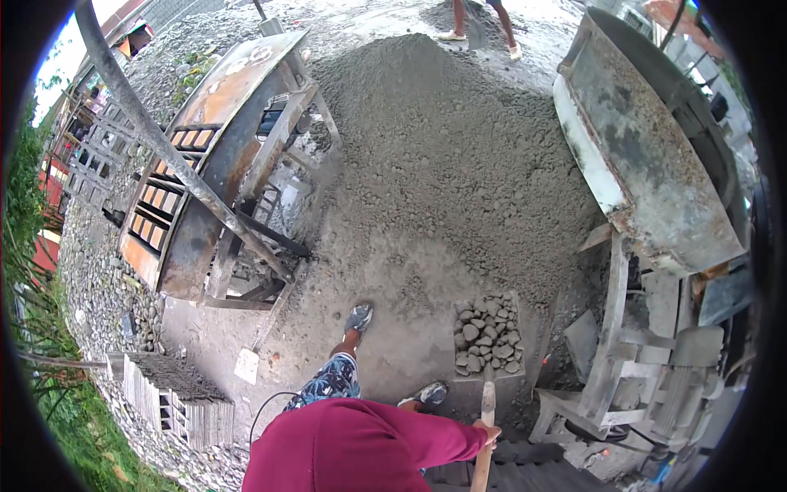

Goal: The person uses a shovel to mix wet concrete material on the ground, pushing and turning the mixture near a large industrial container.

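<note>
Left hand: we have the left hand (pixel 489 432), at the end of a plain maroon sleeve (pixel 443 430), on the shovel; its fingers are curled closely around the shaft, with no gap that we can see.
Right hand: out of view, so we cannot tell how its fingers stand or what they hold.
Shovel shaft: a straight, pale wooden pole (pixel 489 400), its long axis running almost directly away from us, from the lower border of the view to the middle of the blade's near edge.
Shovel blade: a flat, square, grey metal plate (pixel 464 377), straight ahead of the left fingers along the shaft; we cannot tell whether it rests on the dusty grey ground (pixel 398 348) or sits just above it.
Stones: a heap of rounded grey stones (pixel 489 332) covers most of the blade, nearly to its edges, well apart from the left fingers, the only ones we see.
Sand heap: a broad mound of grey sand (pixel 443 156) lies beyond the blade's far edge, its foot close to the far right corner.
Feet: our left shoe (pixel 358 318) is farther forward than our right (pixel 433 394), both left of the blade.
</note>
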Demonstrator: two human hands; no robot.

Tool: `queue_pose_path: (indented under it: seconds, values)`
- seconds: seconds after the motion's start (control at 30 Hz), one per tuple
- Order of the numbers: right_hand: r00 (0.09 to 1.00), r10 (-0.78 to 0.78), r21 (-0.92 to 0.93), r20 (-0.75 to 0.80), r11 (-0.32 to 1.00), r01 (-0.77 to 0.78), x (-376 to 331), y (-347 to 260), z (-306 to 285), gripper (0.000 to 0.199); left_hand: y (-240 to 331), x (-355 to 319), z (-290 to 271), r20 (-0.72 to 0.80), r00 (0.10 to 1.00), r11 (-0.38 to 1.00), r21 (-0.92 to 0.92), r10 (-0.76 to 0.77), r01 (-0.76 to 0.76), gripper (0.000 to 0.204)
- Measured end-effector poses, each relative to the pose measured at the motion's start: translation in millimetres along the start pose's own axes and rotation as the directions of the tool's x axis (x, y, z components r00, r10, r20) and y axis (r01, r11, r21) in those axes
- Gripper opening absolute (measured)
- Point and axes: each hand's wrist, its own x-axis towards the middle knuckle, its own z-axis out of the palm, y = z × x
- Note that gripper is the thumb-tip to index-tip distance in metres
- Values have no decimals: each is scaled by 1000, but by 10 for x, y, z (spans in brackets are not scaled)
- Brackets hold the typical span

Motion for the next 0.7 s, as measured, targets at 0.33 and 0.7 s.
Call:
queue_pose_path:
  seconds: [0.33,0.7]
  values:
    - [781,-444,230,440,896,380,-1420,-1257,3104,20,4030,-1617,-2841,-211,673,551,-429,709,-715,19]
    - [-242,-862,866,446,347,361,-4479,-3040,4288,24,5976,-5488,-5965,-627,47,-229,-352,777,-907,33]
